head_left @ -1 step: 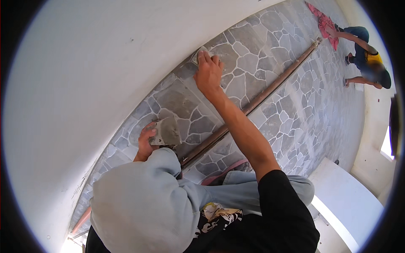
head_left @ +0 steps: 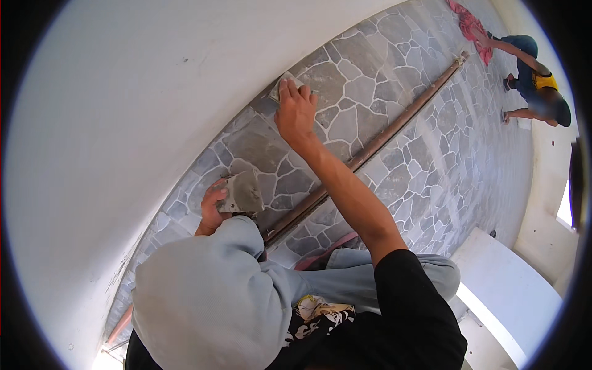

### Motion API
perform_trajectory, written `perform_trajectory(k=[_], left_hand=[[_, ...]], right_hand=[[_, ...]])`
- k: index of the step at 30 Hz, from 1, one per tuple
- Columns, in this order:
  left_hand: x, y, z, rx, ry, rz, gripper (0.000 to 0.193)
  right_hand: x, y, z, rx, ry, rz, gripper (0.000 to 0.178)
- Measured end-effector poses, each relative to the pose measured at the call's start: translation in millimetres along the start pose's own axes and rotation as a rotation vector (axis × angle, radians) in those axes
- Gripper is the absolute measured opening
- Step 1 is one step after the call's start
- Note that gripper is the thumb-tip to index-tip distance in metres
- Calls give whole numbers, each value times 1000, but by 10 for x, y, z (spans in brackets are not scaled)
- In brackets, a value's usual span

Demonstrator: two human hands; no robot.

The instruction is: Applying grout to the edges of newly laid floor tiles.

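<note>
- No words, numbers, labels or signs could be read.
- At the lower middle of the frame, a cream, yellow and white printed design (head_left: 317, 311) stood on the wearer's black short-sleeved cloth shirt (head_left: 410, 314); its white shapes were too folded and small to tell whether they were letters.
- At the right edge of the frame, the yellow-and-dark cloth top (head_left: 545, 81) of a crouching person was too small to show any readable print.
</note>
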State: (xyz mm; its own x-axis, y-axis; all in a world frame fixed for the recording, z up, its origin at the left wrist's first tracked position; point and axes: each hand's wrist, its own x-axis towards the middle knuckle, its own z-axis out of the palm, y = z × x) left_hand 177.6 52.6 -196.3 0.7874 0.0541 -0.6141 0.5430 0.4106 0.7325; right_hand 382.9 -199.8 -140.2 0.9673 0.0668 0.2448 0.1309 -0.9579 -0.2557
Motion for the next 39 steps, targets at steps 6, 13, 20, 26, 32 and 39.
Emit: perform_trajectory(k=[6,13,20,26,32,39], left_hand=[[-158,618,324,-222,-95,-329,59],[-32,344,217,-373,-156,-266,53],[-84,558,432,-363,-261,-299,57],[-88,547,378,-362,-254,-317,57],[-93,543,478,-401,-178,-316,52],[-48,664,427,-453,-185,-371,46]], right_hand=[[122,252,-254,180,-75,25,58],[559,767,-130,8,-77,63,57],[-247,-272,69,29,-59,-89,55],[19,28,-277,113,-13,-60,44],[65,55,-20,-25,51,-22,43],[-292,-359,-445,497,-283,-180,54]])
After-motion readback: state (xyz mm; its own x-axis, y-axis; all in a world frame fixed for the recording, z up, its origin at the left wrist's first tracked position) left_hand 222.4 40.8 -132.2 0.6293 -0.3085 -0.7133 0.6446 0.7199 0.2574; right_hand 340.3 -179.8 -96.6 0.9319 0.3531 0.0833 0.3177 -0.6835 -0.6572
